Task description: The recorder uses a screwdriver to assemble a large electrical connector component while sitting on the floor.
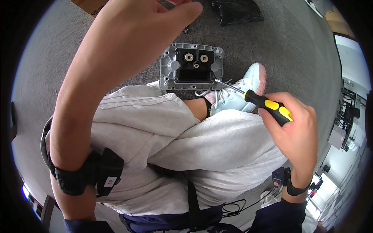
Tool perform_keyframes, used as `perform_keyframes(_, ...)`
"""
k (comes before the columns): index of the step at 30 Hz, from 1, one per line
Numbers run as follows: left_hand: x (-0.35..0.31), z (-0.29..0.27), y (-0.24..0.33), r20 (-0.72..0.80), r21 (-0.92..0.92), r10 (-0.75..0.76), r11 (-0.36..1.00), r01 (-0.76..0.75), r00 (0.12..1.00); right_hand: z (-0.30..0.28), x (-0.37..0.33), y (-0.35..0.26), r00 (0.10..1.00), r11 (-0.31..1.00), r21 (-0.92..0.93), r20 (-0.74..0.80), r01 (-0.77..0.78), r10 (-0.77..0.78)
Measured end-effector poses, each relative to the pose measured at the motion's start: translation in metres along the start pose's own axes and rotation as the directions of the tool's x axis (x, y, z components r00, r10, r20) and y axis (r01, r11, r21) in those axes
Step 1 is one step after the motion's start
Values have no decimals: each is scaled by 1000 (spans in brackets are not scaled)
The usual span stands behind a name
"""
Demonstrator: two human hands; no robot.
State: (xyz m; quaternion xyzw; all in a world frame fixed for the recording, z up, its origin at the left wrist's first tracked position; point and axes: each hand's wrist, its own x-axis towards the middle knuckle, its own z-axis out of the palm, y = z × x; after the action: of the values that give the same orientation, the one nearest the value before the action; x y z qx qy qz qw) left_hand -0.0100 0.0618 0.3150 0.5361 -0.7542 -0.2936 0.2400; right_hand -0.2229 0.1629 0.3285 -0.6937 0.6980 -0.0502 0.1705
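My right hand (293, 124) is closed round the black and yellow handle of a screwdriver (268, 105). Its metal shaft points up and left, and the tip meets or nearly meets the lower right corner of a grey metal housing (169, 73). Set into that housing is a black panel (194, 73) with two round metal fittings and a smaller one below them. My left hand (155, 17) reaches past the housing to the far edge of the picture. The thumb shows, but most of its fingers are cut off, so what they hold is hidden.
The housing lies on grey carpet (132, 79), close to my crossed legs in pale trousers (217, 143) and a light blue shoe (241, 89). Farther off are a black plastic bag (239, 11), a cardboard box (88, 6) and a small metal piece (185, 30).
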Motion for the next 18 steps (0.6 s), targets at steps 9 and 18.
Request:
perform_keyframes(9,4,-7,-4,110,-60,-66,995,73,992,2,5,0,999,1000,-3,36,20,-20)
perform_keyframes(18,1,-3,-3,136,-69,-64,995,74,989,-2,15,1,998,998,-57,63,33,-29)
